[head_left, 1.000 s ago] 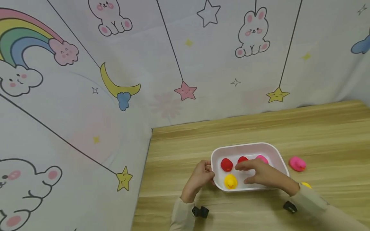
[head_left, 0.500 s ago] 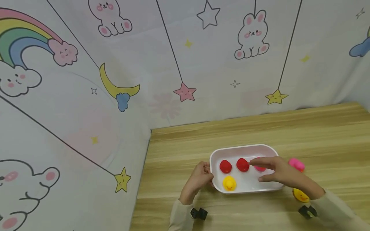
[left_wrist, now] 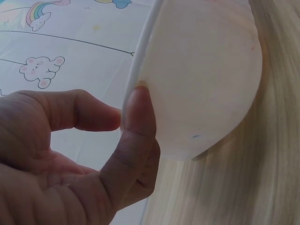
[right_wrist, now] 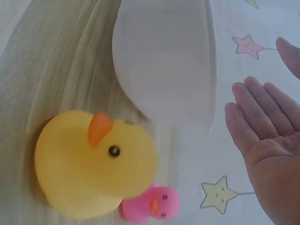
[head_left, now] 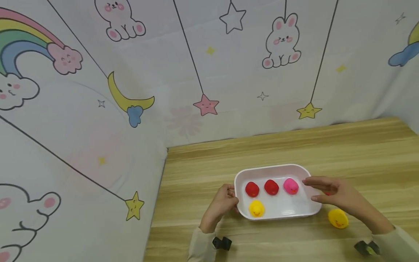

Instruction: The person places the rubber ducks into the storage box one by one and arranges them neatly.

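A white plastic tray (head_left: 288,214) stands on the table with two red toys (head_left: 252,189), a pink rubber duck (head_left: 291,186) and a yellow rubber duck (head_left: 256,208) inside. My left hand (head_left: 220,205) pinches the tray's left rim; in the left wrist view the thumb and fingers (left_wrist: 140,110) meet on either side of it. By the right end, my right hand (head_left: 337,193) hovers with fingers extended and holds nothing. Below that hand lies another yellow duck (head_left: 338,218). A second pink duck (right_wrist: 152,204) shows in the right wrist view, mostly hidden by the hand in the head view.
The wood-grain table (head_left: 203,160) runs up to a white cloth backdrop (head_left: 183,72) printed with bunnies, stars and a rainbow. Black wrist-camera mounts (head_left: 222,243) sit at both cuffs.
My right hand has moved right, from over the tray's middle to beyond its right end, uncovering the toys inside and the yellow duck on the table. My left hand stays on the rim.
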### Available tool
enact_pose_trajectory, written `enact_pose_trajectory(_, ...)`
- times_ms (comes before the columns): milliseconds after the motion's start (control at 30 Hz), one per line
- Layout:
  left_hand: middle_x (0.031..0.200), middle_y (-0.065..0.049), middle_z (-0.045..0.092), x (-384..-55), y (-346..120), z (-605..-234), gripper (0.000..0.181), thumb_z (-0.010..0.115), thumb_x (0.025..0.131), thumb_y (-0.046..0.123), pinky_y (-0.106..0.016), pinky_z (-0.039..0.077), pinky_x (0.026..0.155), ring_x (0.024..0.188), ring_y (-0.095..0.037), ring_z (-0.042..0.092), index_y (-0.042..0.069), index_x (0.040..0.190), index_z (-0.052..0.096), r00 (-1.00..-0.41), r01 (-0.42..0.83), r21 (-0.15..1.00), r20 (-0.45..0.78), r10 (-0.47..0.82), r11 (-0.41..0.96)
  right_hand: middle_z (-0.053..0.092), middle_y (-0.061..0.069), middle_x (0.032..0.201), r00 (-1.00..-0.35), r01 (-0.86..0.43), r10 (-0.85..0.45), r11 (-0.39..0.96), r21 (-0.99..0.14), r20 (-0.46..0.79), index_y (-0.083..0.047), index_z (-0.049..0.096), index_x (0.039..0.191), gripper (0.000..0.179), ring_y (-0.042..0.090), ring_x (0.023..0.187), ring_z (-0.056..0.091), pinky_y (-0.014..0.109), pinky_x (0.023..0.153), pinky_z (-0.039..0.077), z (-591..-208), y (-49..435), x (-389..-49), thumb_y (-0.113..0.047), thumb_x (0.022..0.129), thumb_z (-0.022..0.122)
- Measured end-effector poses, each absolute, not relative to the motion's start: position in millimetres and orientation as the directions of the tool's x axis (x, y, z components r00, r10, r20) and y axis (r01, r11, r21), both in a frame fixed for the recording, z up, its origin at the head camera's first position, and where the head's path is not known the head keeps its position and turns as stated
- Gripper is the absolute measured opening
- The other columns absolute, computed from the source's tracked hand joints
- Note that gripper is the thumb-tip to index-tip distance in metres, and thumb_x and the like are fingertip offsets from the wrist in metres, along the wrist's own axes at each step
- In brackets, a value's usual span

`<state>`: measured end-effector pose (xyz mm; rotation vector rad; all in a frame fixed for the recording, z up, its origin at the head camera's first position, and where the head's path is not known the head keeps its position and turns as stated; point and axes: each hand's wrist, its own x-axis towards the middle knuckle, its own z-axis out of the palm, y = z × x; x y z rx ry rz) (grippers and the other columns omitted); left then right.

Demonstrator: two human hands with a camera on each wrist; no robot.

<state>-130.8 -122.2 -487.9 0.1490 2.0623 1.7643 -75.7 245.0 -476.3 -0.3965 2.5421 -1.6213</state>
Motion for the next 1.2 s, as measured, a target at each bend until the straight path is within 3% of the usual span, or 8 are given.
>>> enact_pose_trajectory(267, 0.084, -0.011, 0.050, -130.9, -121.3, -487.9, 0.051, 0.055, 0.074, -0.014, -0.035, 0.062, 0.053, 0.064, -0.018, 0.054, -0.019, 0.124, 0.042, -0.901, -0.190, 0.964, -0.247, 0.358, 0.187, 0.066, 0.000, 0.132, -0.962, -0.178, -0.254, 0.307, -0.935, 0.100, 0.007, 0.055, 0.137, 0.047, 0.003, 0.116, 0.062, 0.021, 0.087, 0.059, -484.9, 277.6, -55.7, 0.005, 0.092, 0.067)
enact_pose_trajectory(567, 0.087, -0.011, 0.050, -131.7, -121.9, -489.5, 0.051, 0.053, 0.077, -0.012, -0.032, 0.061, 0.053, 0.065, -0.016, 0.053, -0.019, 0.125, 0.040, -0.900, -0.178, 0.967, -0.234, 0.368, 0.180, 0.063, -0.021, 0.129, -0.976, -0.095, -0.218, 0.308, -0.947, 0.027, 0.007, 0.051, 0.139, 0.058, -0.006, 0.113, 0.059, 0.025, 0.077, 0.062, -503.5, 310.7, -27.8, 0.007, 0.086, 0.072)
enact_pose_trajectory(767, 0.086, -0.010, 0.050, -130.8, -120.6, -487.8, 0.053, 0.054, 0.076, -0.012, -0.027, 0.059, 0.052, 0.063, -0.015, 0.053, -0.019, 0.126, 0.041, -0.896, -0.198, 0.962, -0.256, 0.363, 0.190, 0.065, -0.017, 0.129, -0.968, -0.105, -0.246, 0.243, -0.964, 0.043, 0.010, 0.051, 0.137, 0.056, -0.004, 0.115, 0.059, 0.021, 0.083, 0.060, -516.6, 314.0, -16.7, 0.012, 0.084, 0.070)
enact_pose_trajectory(933, 0.086, -0.010, 0.050, -131.2, -120.1, -488.6, 0.053, 0.054, 0.075, -0.011, -0.027, 0.059, 0.051, 0.064, -0.016, 0.053, -0.019, 0.126, 0.041, -0.899, -0.192, 0.964, -0.249, 0.361, 0.185, 0.065, -0.016, 0.128, -0.963, -0.112, -0.264, 0.182, -0.977, 0.061, 0.005, 0.057, 0.136, 0.056, -0.005, 0.114, 0.059, 0.017, 0.086, 0.057, -527.2, 311.6, -14.9, 0.016, 0.082, 0.070)
enact_pose_trajectory(1200, 0.086, -0.010, 0.050, -132.0, -119.2, -489.4, 0.054, 0.055, 0.074, -0.011, -0.027, 0.059, 0.051, 0.063, -0.016, 0.053, -0.019, 0.126, 0.041, -0.899, -0.199, 0.962, -0.255, 0.357, 0.184, 0.063, -0.023, 0.126, -0.975, -0.161, -0.202, 0.334, -0.929, 0.096, 0.010, 0.060, 0.130, 0.057, -0.010, 0.112, 0.056, 0.006, 0.086, 0.049, -536.6, 308.2, -14.3, 0.012, 0.076, 0.078)
